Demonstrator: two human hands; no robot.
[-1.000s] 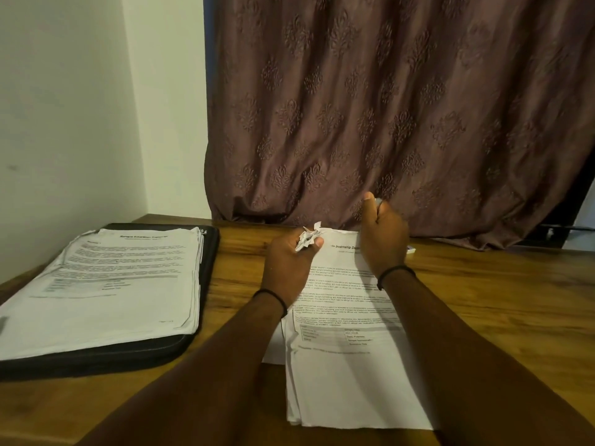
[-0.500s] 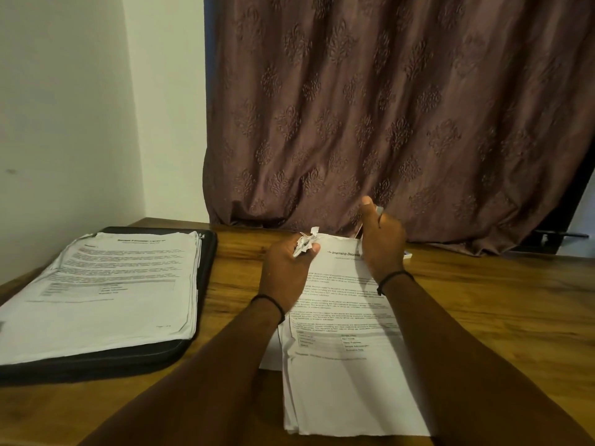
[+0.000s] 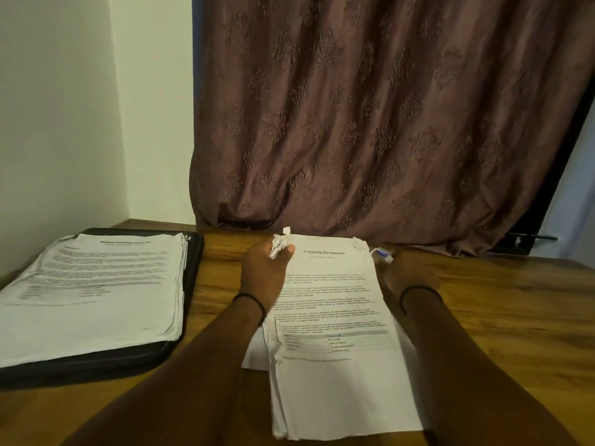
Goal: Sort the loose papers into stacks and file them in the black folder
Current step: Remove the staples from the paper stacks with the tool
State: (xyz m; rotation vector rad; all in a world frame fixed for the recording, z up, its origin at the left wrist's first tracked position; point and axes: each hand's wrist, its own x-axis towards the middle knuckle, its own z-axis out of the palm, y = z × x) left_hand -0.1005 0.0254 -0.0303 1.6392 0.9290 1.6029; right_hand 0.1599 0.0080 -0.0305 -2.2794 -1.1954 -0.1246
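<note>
A big brown patterned cloth curtain (image 3: 370, 123) is seen at the back, and a pale wall (image 3: 64, 107) is seen on the left. The far edge of a brown wooden table (image 3: 499, 317) is met by the curtain.

A flat black folder (image 3: 194, 268) is laid on the left part of the table, close to the wall, and its left end is cut off by the picture's edge. It is covered by a white stack of printed papers (image 3: 96, 294), with a black rim left showing at the right and near sides.

A second white stack of printed papers (image 3: 335, 317) is laid in the middle, apart from the folder, with a strip of bare wood between them. A wide patch of bare wood is seen to the right.

The left hand (image 3: 264, 275) is set at the far left corner of the middle stack, and a small crumpled white paper scrap (image 3: 279, 247) is gripped in its curled fingers. The right hand (image 3: 405, 275) is laid just beside the stack's right edge. It is blurred, so it cannot be told how its fingers are held. A small white and blue thing (image 3: 383, 253) is seen near it.
</note>
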